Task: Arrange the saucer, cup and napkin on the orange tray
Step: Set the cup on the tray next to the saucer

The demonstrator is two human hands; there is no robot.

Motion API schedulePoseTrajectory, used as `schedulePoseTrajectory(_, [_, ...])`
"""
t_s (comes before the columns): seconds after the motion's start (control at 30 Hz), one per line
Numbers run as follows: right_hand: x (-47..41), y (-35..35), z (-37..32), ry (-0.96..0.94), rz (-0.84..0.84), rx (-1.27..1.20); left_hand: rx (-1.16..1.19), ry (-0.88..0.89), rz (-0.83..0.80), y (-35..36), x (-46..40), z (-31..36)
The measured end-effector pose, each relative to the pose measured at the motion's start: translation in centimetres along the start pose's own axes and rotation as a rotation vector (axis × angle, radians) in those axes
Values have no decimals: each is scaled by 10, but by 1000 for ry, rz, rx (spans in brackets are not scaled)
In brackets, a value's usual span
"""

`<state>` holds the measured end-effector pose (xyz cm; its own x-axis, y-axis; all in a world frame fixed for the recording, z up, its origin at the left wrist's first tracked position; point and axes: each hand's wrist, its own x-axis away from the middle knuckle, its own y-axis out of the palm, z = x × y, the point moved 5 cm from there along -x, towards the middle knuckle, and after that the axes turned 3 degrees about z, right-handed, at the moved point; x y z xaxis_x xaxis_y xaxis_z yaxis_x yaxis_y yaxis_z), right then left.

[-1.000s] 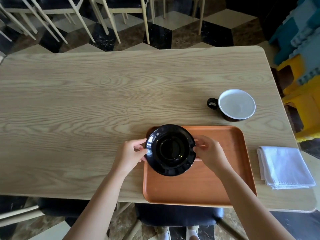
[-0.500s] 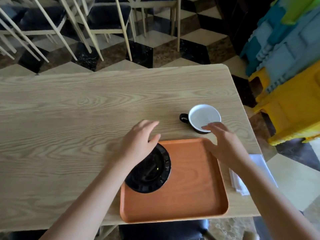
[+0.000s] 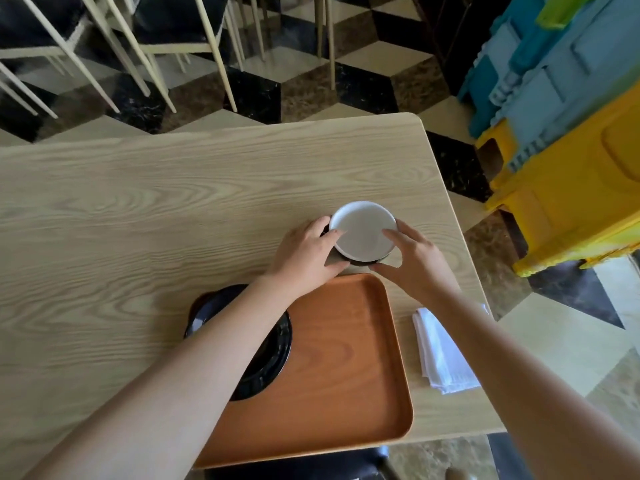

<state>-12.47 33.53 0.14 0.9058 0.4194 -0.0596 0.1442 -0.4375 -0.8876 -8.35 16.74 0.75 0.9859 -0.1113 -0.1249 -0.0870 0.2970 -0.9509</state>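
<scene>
cup (image 3: 362,232): black outside, white inside, upright on the wooden table (image 3: 138,209), just beyond the far edge of the orange tray (image 3: 346,358), near the tray's far right corner; not on the tray; can't tell whether it is lifted off the table or resting on it.

left hand (image 3: 306,252): forearm comes in from the near left, crossing over the tray and the saucer; palm down, fingers curved round the cup's left side, fingertips touching the rim, thumb low near the tray's far edge; the handle is mostly hidden under the fingers.

right hand (image 3: 412,258): forearm comes in from the near right, passing over the napkin; fingers curled on the cup's right side, index tip on the rim, thumb tucked under toward the cup's base; both hands half closed, cupping the cup between them.

saucer (image 3: 273,355): black, on the tray's left part, overhanging the tray's left edge onto the table; largely covered by the left forearm.

napkin (image 3: 441,355): white, folded, on the table just right of the tray, apart from it; partly hidden by the right forearm.

beyond the table, away from the tray: pale chair legs (image 3: 214,53) on a chequered floor; blue and yellow plastic units (image 3: 571,150) to the right.
</scene>
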Motion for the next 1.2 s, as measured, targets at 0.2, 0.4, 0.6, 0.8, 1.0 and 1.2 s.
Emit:
schedulePoseTrajectory(0.2, [2,-7,-5,-67,84,-73,147,-43,92,-9,5,0])
schedulePoseTrajectory(0.4, [21,-25,-16,-126,121,-166,184,-77,203,-31,33,9])
schedulePoseTrajectory(0.6, [54,-20,-17,-127,2,-227,177,-171,181,-30,83,23])
schedulePoseTrajectory(0.8, [77,-9,-15,-125,-64,-245,144,-199,166,-14,109,38])
schedulePoseTrajectory(1.0, [79,-8,-11,-145,-66,-198,118,-224,148,-7,111,42])
schedulePoseTrajectory(1.2, [72,-12,-14,-214,-44,-131,103,-243,161,-6,106,41])
